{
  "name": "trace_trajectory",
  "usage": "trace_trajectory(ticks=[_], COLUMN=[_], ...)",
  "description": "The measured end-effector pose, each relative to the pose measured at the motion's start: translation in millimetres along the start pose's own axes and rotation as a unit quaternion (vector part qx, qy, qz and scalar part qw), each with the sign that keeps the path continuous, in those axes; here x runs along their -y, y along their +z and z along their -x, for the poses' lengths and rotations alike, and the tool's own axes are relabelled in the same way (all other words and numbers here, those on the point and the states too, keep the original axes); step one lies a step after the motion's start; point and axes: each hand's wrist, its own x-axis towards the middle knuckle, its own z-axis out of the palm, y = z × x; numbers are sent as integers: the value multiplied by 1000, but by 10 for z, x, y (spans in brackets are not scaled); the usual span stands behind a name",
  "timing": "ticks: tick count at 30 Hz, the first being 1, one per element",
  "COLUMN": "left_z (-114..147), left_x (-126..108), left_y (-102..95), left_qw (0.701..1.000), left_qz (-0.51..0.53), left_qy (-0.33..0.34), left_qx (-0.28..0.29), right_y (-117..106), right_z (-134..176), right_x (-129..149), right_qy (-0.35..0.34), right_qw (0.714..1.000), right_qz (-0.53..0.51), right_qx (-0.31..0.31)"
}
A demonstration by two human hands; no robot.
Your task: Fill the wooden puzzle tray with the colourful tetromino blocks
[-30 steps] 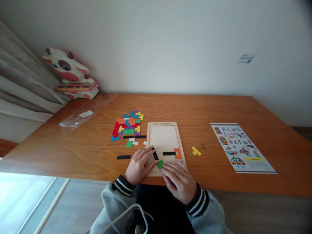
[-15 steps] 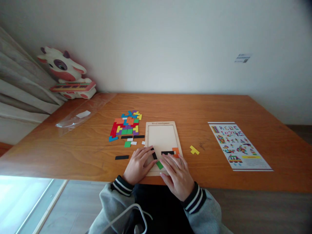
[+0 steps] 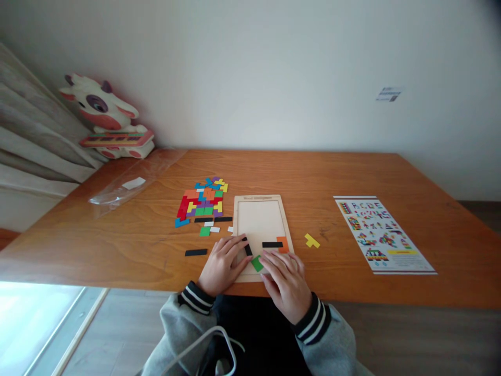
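A pale wooden puzzle board [image 3: 258,219] with a raised rim lies at the table's front. My left hand [image 3: 221,263] rests over its left edge, fingers extended, fingertips touching a tilted black strip [image 3: 248,247]. My right hand [image 3: 287,284] is over the lower right of the board, fingers outstretched, beside a green square [image 3: 257,263]. Just beyond these fingers a level black strip [image 3: 271,245] meets an orange piece [image 3: 282,242] by the right rim. My right palm and fingers hide the board's lower right corner.
Several coloured puzzle pieces [image 3: 201,203] lie left of the board, with a loose black strip [image 3: 195,253] nearer me. A yellow piece [image 3: 312,241] and a printed sheet [image 3: 381,235] lie to the right. A plastic bag [image 3: 133,183] and cow-shaped toy keyboard [image 3: 113,122] are back left.
The level black strip has shifted slightly right, up against the orange piece. My right fingers have drawn a little away from it, toward me. My left hand has stayed put.
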Motion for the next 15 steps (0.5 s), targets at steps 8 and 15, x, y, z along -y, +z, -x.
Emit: trace_trajectory(ticks=[8, 15], left_z=[-11, 3], left_x=[-2, 7], left_y=[-14, -7], left_qw=[1000, 1000], left_qz=[3, 5], left_qy=[8, 3], left_qx=[-2, 3], right_y=[54, 70], right_z=[-144, -175], right_x=[-51, -97], right_qy=[6, 22], right_qw=[999, 996], right_qz=[-36, -73], right_qx=[35, 49])
